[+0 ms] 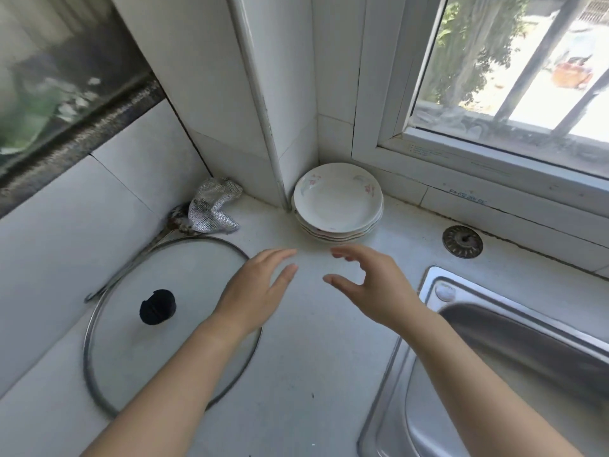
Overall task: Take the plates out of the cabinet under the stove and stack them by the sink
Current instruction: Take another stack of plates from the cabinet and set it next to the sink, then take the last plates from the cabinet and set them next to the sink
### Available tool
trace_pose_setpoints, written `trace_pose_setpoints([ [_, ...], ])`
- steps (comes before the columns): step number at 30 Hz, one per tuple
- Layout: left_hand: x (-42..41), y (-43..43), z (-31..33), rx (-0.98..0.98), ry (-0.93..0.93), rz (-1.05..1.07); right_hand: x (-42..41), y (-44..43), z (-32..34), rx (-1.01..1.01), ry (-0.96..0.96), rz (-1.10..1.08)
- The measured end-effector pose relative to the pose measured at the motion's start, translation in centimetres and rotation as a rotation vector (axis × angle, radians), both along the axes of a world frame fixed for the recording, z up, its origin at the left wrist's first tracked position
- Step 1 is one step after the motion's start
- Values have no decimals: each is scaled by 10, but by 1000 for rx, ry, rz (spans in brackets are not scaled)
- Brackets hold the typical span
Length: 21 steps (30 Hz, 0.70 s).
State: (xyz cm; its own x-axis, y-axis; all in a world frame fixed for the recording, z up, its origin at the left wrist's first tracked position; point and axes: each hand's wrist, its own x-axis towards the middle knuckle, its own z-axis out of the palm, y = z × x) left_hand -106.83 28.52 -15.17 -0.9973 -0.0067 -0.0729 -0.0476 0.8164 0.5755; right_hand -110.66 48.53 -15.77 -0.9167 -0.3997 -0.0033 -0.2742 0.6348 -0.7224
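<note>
your left hand [260, 285] and right hand [369, 285] hover side by side over the bare white table [296, 374], both empty, fingers spread and loosely curled, clamped on nothing. just outside your left hand lies a glass pot lid [158, 324] with a black knob, flat on the table; your left forearm crosses over its edge. just outside your right hand, the steel sink [527, 351] begins, its rim running under your right forearm.

straight past your fingertips, near but not touching, sits the stack of plates [338, 201], white with small pink flowers, tucked into the tiled corner under the window [510, 77]. several rims show, nested evenly and level. beyond your left hand, a silvery scrubbing cloth [214, 206] lies crumpled against the wall; beyond your right, a round drain strainer [462, 241] rests on the table.

judging by this, you are at the stacking step, with the pile set down and your hands free. the cabinet is out of view, so whether more plates remain cannot be told. if they do, the next move calls for turning away, bending low, and bringing the next plates back centred on this pile.
</note>
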Motion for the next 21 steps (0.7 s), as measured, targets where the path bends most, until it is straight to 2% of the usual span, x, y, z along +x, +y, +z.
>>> trace_pose_setpoints([
  [5, 55, -29, 15, 12, -48, 113, 34, -30, 17, -18, -24, 127],
  [11, 151, -65, 36, 81, 5, 330, 87, -82, 47, -39, -1, 282],
  [16, 262, -89, 48, 146, 24, 548, 171, -134, 53, -91, -105, 423],
  [21, 389, -113, 55, 100, 71, 779, 268, -193, 57, -55, -116, 715],
])
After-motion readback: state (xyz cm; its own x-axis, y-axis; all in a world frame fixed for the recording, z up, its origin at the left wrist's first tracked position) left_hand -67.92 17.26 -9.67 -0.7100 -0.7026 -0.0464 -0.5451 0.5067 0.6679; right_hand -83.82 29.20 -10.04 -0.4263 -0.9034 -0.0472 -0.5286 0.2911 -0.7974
